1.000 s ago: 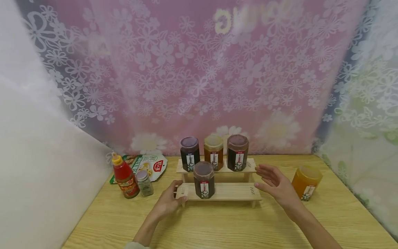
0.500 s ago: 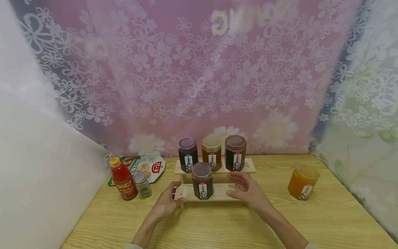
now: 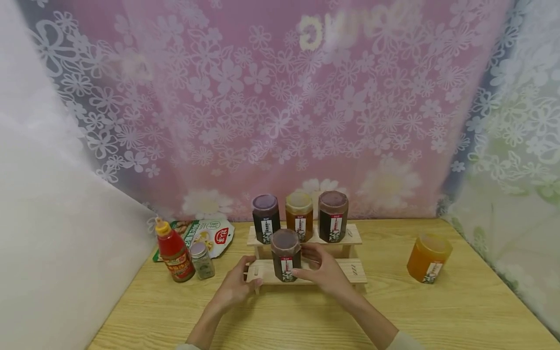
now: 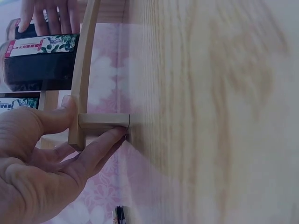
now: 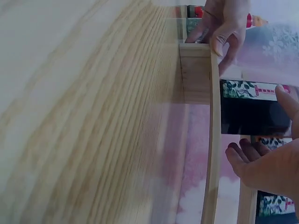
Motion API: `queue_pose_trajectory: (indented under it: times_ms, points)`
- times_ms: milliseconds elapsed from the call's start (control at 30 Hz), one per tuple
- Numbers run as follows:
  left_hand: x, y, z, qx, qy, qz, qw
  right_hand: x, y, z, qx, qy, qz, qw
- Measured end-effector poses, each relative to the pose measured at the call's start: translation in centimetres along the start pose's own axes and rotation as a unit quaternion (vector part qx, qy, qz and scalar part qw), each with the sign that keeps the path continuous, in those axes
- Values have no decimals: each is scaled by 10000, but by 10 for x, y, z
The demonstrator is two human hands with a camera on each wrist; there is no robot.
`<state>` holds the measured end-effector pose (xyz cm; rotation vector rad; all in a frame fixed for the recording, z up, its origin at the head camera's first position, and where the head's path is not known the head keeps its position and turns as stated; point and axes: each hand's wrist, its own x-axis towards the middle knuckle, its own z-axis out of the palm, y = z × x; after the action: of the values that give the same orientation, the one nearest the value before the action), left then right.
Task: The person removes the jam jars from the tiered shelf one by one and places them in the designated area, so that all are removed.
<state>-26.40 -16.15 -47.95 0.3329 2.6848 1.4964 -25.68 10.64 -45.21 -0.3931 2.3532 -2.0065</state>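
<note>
My left hand (image 3: 235,282) grips the left end of a two-step wooden rack (image 3: 321,271), its thumb on the lower board and its fingers about the short leg (image 4: 103,120). On that lower step stands a dark hexagonal jam jar (image 3: 286,255) with a red-and-white label. Beside the jar is my right hand (image 3: 325,270), thumb over the label's edge and fingers extended behind the jar's right side. Its fingers (image 5: 243,154) look spread rather than closed in the right wrist view. On the upper step sit a purple-lidded jar (image 3: 265,218), an amber jar (image 3: 299,217) and another dark jar (image 3: 333,216).
An orange jar (image 3: 429,257) with a yellow lid stands apart on the table (image 3: 280,321), right of the rack. To the left are a red sauce bottle (image 3: 175,253), a small spice jar (image 3: 202,262) and a flat food packet (image 3: 216,236). A floral curtain (image 3: 280,121) hangs behind.
My right hand has moved leftward from the rack's right end, past the lower board, to the dark jar in front. My left hand keeps its grip on the rack's left end.
</note>
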Motion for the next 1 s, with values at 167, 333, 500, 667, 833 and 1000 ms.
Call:
queue_pose_trajectory:
  times_ms: [167, 333, 500, 667, 833, 1000]
  points:
    - [-1, -2, 0, 116, 64, 7, 9999, 4, 2, 13, -39, 18, -5, 10000]
    - [0, -1, -1, 74, 55, 4, 10000, 7, 1, 25, -154, 291, 34, 9995]
    - [1, -1, -1, 92, -15, -5, 10000, 12, 3, 35, -208, 576, -83, 9981]
    - [1, -1, -1, 14, -61, 17, 10000, 14, 4, 43, -464, 834, -108, 9954]
    - [0, 0, -2, -69, -92, 106, 9999, 16, 5, 49, -802, 1039, -85, 9913]
    - [-1, 2, -2, -73, -92, 55, 9999, 15, 7, 48, -1059, 1104, -157, 9881]
